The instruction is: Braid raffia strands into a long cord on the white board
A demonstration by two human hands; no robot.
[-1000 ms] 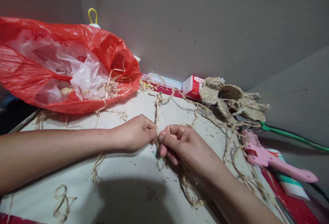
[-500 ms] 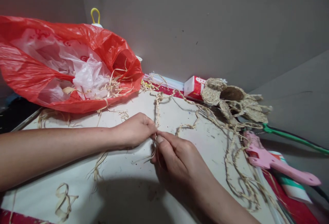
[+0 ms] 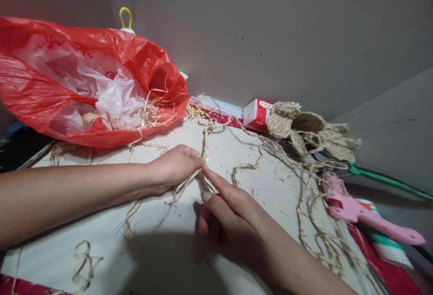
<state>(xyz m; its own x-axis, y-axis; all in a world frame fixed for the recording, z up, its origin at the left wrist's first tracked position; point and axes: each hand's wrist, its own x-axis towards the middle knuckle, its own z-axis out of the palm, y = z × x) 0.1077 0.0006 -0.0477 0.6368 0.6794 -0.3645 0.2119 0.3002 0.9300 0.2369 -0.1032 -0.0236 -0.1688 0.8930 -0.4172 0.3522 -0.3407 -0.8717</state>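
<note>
A thin braid of dried straw (image 3: 206,144) runs toward me from the back of the white tabletop. At its near end my left hand (image 3: 182,164) is closed, pinching the braid between thumb and fingers. Loose straw strands (image 3: 184,186) fan out below that grip. My right hand (image 3: 233,216) sits just to the right, its index fingertip touching the strands at the pinch. Its thumb stands apart from the index finger, and the other fingers are curled underneath. A few strands pass behind the index finger.
A red plastic bag (image 3: 101,139) with straw scraps fills the back left. At the back right are a red-and-white box (image 3: 256,114) and a woven straw piece (image 3: 307,128). Braided cord (image 3: 299,214), a pink glue gun (image 3: 365,218) and a white-and-green tube (image 3: 389,247) lie along the right side.
My right thumb and index finger have parted from their pinch on the strands. Loose strands now spread left below my left hand, which keeps its grip on the braid.
</note>
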